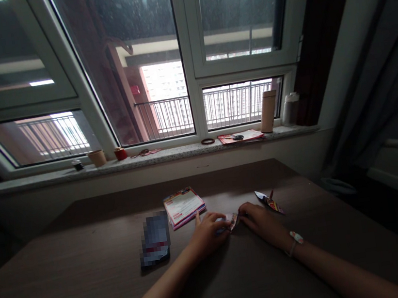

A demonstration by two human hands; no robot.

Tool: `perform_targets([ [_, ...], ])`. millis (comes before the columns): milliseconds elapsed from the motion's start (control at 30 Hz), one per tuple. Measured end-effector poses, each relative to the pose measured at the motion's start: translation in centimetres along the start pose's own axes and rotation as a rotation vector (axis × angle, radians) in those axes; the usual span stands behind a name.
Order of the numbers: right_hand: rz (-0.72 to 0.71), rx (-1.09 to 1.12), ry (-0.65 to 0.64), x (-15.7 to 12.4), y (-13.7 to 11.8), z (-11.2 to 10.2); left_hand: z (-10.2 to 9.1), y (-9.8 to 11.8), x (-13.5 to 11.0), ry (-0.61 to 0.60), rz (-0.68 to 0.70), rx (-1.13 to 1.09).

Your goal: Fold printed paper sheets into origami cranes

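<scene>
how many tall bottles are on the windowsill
2: a tan bottle toward the right end of the windowsill, and a greyish bottle with a pale lid just right of it.

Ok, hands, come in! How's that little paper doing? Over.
Left hand touching the small paper; right hand pinching its other end. Paper bent, looks folded. Card stack near left hand, seemingly not blocking. Over.

A small printed paper point(234, 220), creased and tilted, spans the gap between the left hand point(210, 233) and right hand point(261, 220), paler toward the left grip, darker toward the right.
</scene>
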State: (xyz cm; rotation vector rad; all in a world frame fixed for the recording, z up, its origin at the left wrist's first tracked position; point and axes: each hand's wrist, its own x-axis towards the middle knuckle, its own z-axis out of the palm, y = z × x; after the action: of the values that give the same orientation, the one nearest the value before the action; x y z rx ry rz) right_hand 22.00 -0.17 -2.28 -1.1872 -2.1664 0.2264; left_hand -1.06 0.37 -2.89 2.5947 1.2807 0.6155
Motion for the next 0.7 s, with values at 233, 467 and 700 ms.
perform_targets([
  [233,-0.098,-0.088,0.031,-0.1,0.0,0.3,-0.1,0.1,0.0,-0.006,-0.006,0.010],
  [467,-0.115,-0.161,0.059,-0.4,-0.7,0.5,-0.4,0.5,-0.1,-0.005,-0.009,0.042],
  [700,-0.108,-0.196,-0.019,-0.5,-1.4,0.5,-0.3,0.8,0.0,0.029,-0.011,0.053],
])
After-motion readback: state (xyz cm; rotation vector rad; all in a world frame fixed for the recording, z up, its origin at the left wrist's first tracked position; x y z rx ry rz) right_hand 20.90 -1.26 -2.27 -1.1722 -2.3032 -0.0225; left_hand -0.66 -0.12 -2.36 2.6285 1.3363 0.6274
